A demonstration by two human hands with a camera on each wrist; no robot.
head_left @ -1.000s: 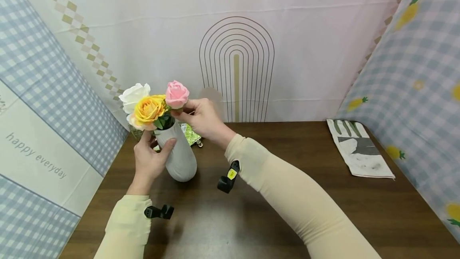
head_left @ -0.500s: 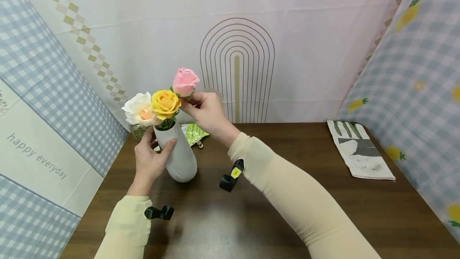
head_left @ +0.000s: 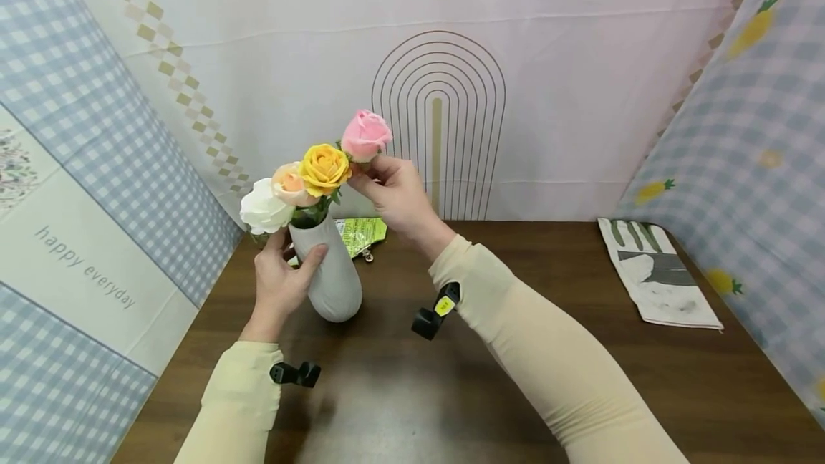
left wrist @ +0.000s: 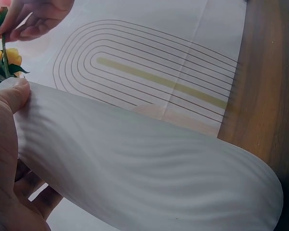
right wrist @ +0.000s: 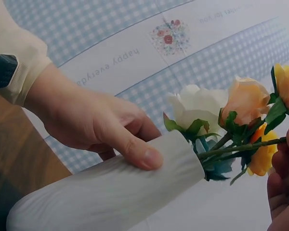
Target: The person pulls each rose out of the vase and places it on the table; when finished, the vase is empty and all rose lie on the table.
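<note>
A white ribbed vase (head_left: 335, 278) leans to the left in the head view, its mouth full of artificial roses. My left hand (head_left: 283, 281) grips it just below the rim, thumb on the near side. My right hand (head_left: 406, 199) pinches the stem of a pink rose (head_left: 366, 136) right under the bloom. That green stem (right wrist: 245, 146) runs down into the vase mouth in the right wrist view. Beside the pink bloom are a yellow rose (head_left: 324, 170), a peach rose (head_left: 293, 183) and a white rose (head_left: 266, 206). Another yellow bloom (right wrist: 262, 154) shows in the right wrist view.
Behind the vase lies a green printed pouch (head_left: 362, 235) with a small metal clasp. A white folded cloth (head_left: 664, 274) with green and grey print lies at the right on the brown wooden table (head_left: 515, 349). Patterned fabric hangs at the back and both sides.
My right hand has moved up and to the right with the pink rose, away from the other blooms. The other roses have shifted and spread apart. The left hand keeps its hold on the vase.
</note>
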